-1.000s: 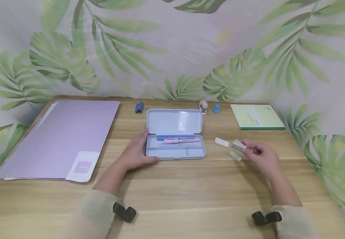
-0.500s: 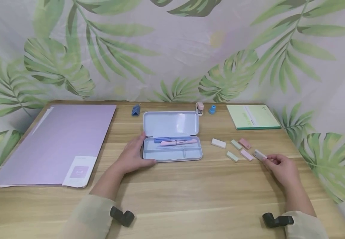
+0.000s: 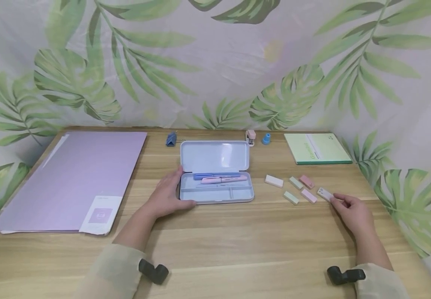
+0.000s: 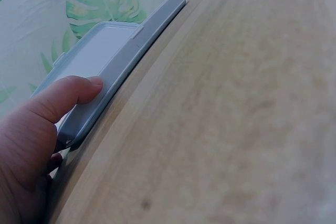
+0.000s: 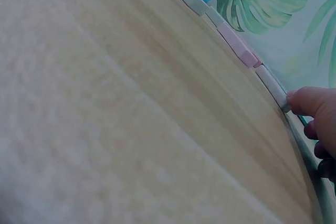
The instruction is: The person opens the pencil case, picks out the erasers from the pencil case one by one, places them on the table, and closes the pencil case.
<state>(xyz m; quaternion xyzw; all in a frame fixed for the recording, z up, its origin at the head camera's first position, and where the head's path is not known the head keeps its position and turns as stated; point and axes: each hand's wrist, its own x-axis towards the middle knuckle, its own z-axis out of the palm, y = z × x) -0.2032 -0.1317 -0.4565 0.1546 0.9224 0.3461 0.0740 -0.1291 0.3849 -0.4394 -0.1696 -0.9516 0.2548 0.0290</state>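
Note:
A light blue pencil case (image 3: 217, 195) lies with its lid up in the head view, a blue pen (image 3: 200, 176) and a pink pen (image 3: 224, 179) inside. My left hand (image 3: 167, 195) grips its left end, thumb along the front wall, as the left wrist view also shows. Off to the right, my right hand (image 3: 355, 214) pinches the near end of a whitish eraser (image 3: 324, 194) lying on the table. Beside that eraser are a pink eraser (image 3: 308, 196), a darker pink one (image 3: 307, 181), two green erasers (image 3: 291, 197) and a white eraser (image 3: 274, 180).
A large purple folder (image 3: 77, 178) covers the table's left side. Along the back stand a blue binder clip (image 3: 171, 139), a pink stapler (image 3: 251, 137) and a small blue cone-shaped item (image 3: 266, 138). A green notebook (image 3: 316, 148) lies at the back right.
My right hand has moved right and nearer, from above the erasers to the whitish one. More erasers now lie spread on the table. The left hand stays on the pencil case.

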